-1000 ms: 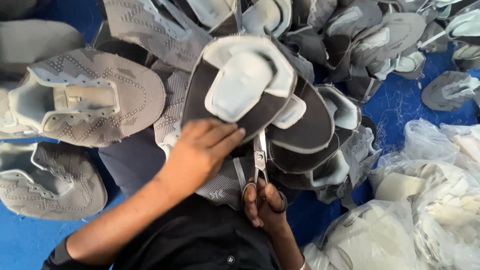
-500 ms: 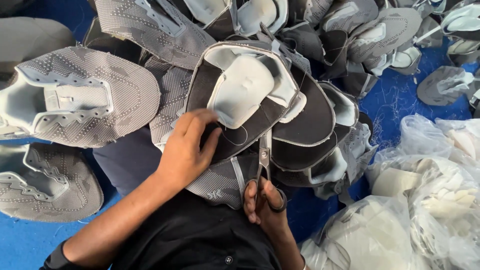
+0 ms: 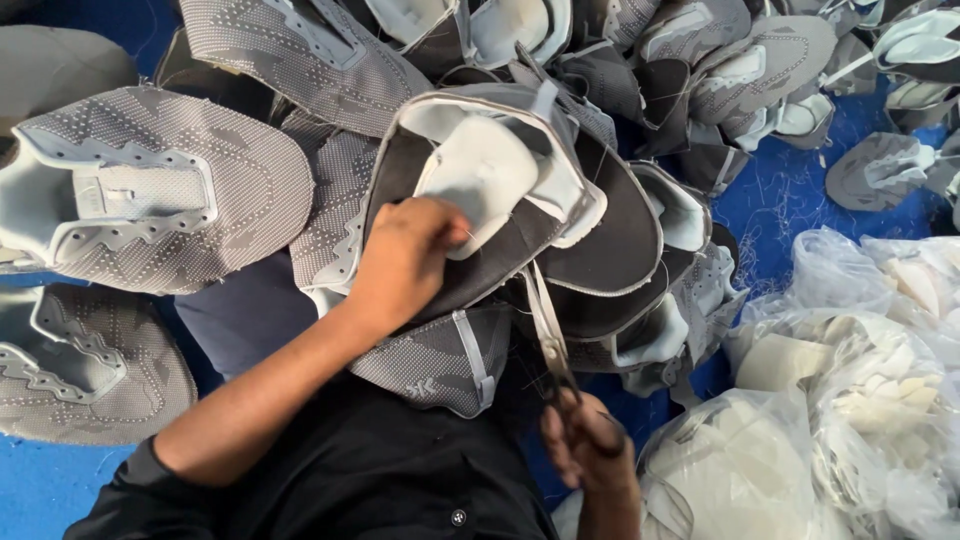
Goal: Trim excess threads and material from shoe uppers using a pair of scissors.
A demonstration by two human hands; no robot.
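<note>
Over the lap, trimming a shoe upper (image 3: 560, 215)
Left hand (image 3: 405, 260) is pinching its near edge; right hand (image 3: 585, 440) is holding scissors (image 3: 548, 335) pointing up toward it.

Left hand (image 3: 405, 255) grips the dark grey shoe upper with white padded lining (image 3: 500, 190), fingers pressed on its inner face. Right hand (image 3: 585, 445) holds metal scissors (image 3: 548, 335), blades pointing up at that upper's lower edge. Grey knit mesh uppers (image 3: 170, 190) piled left of it; clear plastic bags of white parts (image 3: 860, 400) right.
</note>
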